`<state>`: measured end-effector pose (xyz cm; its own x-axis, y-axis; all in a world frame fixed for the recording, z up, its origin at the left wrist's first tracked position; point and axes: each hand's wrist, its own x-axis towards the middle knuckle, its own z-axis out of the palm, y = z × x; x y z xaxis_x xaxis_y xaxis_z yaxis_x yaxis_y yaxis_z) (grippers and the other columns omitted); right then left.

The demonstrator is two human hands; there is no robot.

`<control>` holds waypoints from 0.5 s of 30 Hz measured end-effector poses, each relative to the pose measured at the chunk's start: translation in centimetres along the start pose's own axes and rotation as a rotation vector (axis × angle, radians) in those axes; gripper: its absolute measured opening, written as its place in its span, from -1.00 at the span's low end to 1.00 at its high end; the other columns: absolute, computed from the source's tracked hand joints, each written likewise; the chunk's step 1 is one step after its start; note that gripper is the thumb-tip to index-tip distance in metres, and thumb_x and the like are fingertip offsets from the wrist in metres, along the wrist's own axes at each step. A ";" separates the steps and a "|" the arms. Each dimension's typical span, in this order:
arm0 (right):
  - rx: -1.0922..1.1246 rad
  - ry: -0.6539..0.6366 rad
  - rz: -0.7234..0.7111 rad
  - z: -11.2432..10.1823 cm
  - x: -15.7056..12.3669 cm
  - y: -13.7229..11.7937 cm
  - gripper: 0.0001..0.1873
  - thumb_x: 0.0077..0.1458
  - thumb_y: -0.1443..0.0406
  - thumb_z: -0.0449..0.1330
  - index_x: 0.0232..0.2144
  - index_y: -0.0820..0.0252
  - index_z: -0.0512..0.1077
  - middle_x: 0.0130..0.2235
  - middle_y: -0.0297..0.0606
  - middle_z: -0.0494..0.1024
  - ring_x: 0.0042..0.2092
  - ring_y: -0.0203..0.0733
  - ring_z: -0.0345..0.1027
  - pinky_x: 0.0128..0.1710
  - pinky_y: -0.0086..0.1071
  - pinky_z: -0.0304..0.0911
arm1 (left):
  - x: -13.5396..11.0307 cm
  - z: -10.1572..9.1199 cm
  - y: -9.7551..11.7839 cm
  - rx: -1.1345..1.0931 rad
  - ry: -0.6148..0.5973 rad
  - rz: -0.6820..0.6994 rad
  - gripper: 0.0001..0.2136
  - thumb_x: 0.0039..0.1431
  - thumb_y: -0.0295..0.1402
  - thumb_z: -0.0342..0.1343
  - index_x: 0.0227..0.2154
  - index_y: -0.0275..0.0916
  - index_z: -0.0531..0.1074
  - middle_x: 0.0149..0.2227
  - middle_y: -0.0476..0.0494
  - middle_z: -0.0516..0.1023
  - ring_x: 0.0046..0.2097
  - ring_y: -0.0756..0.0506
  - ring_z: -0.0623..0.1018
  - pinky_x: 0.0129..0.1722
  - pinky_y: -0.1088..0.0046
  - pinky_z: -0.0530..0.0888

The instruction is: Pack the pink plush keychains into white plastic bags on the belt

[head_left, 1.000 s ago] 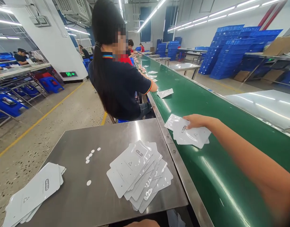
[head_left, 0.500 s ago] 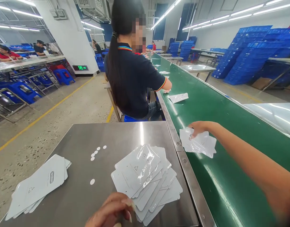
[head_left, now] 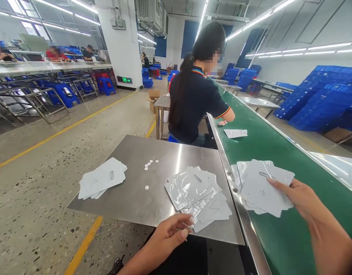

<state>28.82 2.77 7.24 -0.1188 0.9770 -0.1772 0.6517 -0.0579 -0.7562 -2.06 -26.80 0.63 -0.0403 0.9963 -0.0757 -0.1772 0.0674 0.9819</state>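
Observation:
My right hand (head_left: 300, 194) grips a fanned stack of flat white cards (head_left: 261, 187), thumb on top, over the belt's near edge. The top card has rounded corners and a small dark printed label. On the metal table a loose pile of similar white cards (head_left: 198, 191) lies, several under glossy clear film. My left hand (head_left: 176, 231) is at the pile's front corner, fingers bent and apart from the thumb, with nothing held between them. Further left lies a neater stack of white cards (head_left: 103, 178). Between the two groups are several small white round discs (head_left: 147, 187).
A green conveyor belt (head_left: 267, 149) with a metal rail runs along the right, carrying a white piece (head_left: 235, 133). Ahead, a co-worker in a dark shirt (head_left: 198, 103) sits beside it. Stacked blue crates (head_left: 321, 103) stand at the right; a tiled floor with yellow lines is left.
The view has swung left. My right hand has come nearer and lower, and its cards now show as a wider fan with a printed label up. The left hand stays by the pile's front.

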 end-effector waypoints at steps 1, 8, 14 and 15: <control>0.081 0.008 -0.030 1.5 -1.4 -0.9 -0.50 -0.12 -0.12 0.09 -0.10 -0.21 0.25 -0.01 -0.23 0.43 -0.03 0.19 0.31 -0.09 0.08 0.33 | 0.5 0.2 -0.1 -0.012 -0.012 0.001 -0.62 0.14 -0.20 0.04 0.03 -0.12 0.28 -0.02 -0.19 0.41 -0.05 -0.13 0.45 -0.05 0.29 0.39; 0.533 0.007 -0.010 15.7 -9.0 -4.5 -0.39 -0.13 -0.02 0.20 -0.03 0.07 0.26 -0.01 -0.22 0.44 -0.04 0.09 0.35 -0.12 -0.02 0.39 | 4.9 1.3 0.6 0.047 0.143 0.106 -0.31 0.08 -0.23 0.10 0.22 -0.14 -0.11 0.20 -0.27 0.13 0.07 -0.20 0.35 -0.04 0.24 0.40; 0.656 -0.005 0.049 20.7 -12.0 -5.0 -0.32 -0.19 0.02 0.26 -0.03 0.20 0.30 -0.07 -0.17 0.48 -0.20 -0.05 0.43 -0.35 -0.27 0.41 | 7.8 -2.3 0.9 0.359 0.269 0.174 -0.57 0.08 -0.45 -0.03 0.05 -0.18 0.27 0.08 -0.10 0.36 0.10 -0.15 0.33 0.10 0.27 0.26; 0.617 -0.011 0.050 20.8 -12.1 -5.0 -0.34 -0.18 0.00 0.25 -0.05 0.22 0.32 -0.10 -0.17 0.49 -0.24 -0.08 0.43 -0.39 -0.30 0.39 | 8.3 -3.2 1.0 0.429 0.229 0.172 -0.57 0.07 -0.46 -0.04 0.05 -0.18 0.28 0.08 -0.09 0.37 0.09 -0.15 0.35 0.08 0.29 0.28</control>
<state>11.41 -13.04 0.06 -0.1094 0.9681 -0.2256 0.1033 -0.2147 -0.9712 -5.75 -18.60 0.38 -0.2560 0.9611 0.1039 0.2680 -0.0327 0.9629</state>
